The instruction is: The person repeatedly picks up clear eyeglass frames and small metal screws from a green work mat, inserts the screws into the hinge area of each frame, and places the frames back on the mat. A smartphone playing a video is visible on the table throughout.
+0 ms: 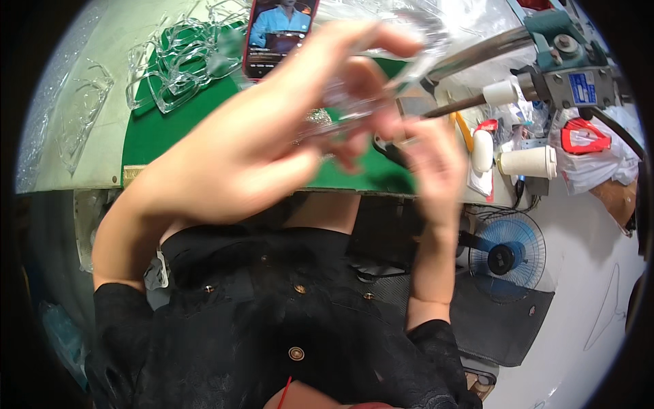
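Note:
Above the green mat [272,119], my left hand [293,129] is raised, its fingers curled round a clear plastic eyeglass frame [351,109] that is smeared by motion. My right hand [436,160] meets it from the right, fingertips closed on the frame's near right part; what else they may hold is too blurred to tell. More clear eyeglass frames [180,68] lie in a tangled pile at the mat's far left. Small shiny pieces [319,119] show on the mat behind my left fingers. A dark object [390,151] lies partly hidden beside my right hand.
A phone [278,41] playing a video stands beyond my left hand. A teal-and-grey bench machine [565,51] reaches in from the right with metal rods. A white lidded cup [528,163] and white oval case [482,151] sit right. A fan [505,255] stands below the table edge.

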Available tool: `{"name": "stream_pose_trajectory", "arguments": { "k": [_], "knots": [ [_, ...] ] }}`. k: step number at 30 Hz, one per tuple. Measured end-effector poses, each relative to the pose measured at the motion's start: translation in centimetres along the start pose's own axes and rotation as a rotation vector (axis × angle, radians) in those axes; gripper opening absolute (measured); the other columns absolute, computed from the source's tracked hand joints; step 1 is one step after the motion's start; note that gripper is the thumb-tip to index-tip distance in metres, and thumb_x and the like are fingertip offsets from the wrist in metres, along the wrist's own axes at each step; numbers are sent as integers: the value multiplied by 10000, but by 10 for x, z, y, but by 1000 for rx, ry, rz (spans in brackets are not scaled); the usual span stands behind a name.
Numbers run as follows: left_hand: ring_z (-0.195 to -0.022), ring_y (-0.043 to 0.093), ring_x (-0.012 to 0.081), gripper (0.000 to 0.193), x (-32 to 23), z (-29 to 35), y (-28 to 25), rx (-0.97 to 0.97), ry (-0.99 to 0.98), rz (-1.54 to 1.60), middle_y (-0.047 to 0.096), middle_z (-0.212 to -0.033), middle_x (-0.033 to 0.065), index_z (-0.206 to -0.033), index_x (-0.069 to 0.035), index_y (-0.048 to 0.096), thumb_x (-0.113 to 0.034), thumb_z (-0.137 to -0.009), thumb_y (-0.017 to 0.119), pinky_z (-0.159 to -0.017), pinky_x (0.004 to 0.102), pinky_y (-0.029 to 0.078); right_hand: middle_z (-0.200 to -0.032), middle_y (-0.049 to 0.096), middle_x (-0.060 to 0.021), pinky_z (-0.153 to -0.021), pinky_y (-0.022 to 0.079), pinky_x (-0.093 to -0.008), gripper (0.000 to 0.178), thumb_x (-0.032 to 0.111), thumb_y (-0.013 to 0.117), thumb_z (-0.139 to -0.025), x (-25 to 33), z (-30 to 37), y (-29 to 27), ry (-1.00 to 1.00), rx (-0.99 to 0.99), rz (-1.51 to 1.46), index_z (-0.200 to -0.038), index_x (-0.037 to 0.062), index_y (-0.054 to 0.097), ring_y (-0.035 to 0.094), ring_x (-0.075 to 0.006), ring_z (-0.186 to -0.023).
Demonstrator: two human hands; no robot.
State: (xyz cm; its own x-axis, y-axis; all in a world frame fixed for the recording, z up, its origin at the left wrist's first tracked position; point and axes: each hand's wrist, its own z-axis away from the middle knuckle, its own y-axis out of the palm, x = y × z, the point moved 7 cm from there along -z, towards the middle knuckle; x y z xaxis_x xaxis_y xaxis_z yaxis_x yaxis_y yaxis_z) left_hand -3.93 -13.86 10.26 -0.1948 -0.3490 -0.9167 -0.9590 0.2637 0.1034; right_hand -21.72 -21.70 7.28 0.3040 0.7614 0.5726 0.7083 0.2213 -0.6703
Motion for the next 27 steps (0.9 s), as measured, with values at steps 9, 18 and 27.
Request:
{"name": "stream_pose_trajectory", "arguments": {
  "k": [9, 18, 27],
  "knots": [
    [-1211, 492, 281, 589, -55, 133, -103, -885, 376, -1063, 504, -1270, 201, -1255, 41, 433, -154, -788, 735, -1031, 442, 408, -785, 590, -94, -634, 481, -345, 154, -14, 695, -729, -18, 24, 90, 121, 114, -5, -868, 30, 646, 598, -255, -717],
    [-670, 484, 200, 303, 1, 126, -88, -635, 63, 24, 478, -681, 94, -973, -15, 449, -315, -986, 408, -637, 292, 428, -793, 565, -88, -614, 484, -333, 136, -48, 671, -745, -22, 8, 102, 91, 239, 5, -855, 11, 617, 600, -249, -707],
    [-495, 463, 111, 610, 0, 123, -80, -509, -9, -84, 585, -713, 166, -1304, 46, 285, -287, -877, 566, -509, 173, 404, -775, 556, -85, -623, 477, -332, 129, 16, 707, -732, -21, 2, 107, 88, 338, -30, -825, 13, 618, 592, -243, -710]
  ]
}}
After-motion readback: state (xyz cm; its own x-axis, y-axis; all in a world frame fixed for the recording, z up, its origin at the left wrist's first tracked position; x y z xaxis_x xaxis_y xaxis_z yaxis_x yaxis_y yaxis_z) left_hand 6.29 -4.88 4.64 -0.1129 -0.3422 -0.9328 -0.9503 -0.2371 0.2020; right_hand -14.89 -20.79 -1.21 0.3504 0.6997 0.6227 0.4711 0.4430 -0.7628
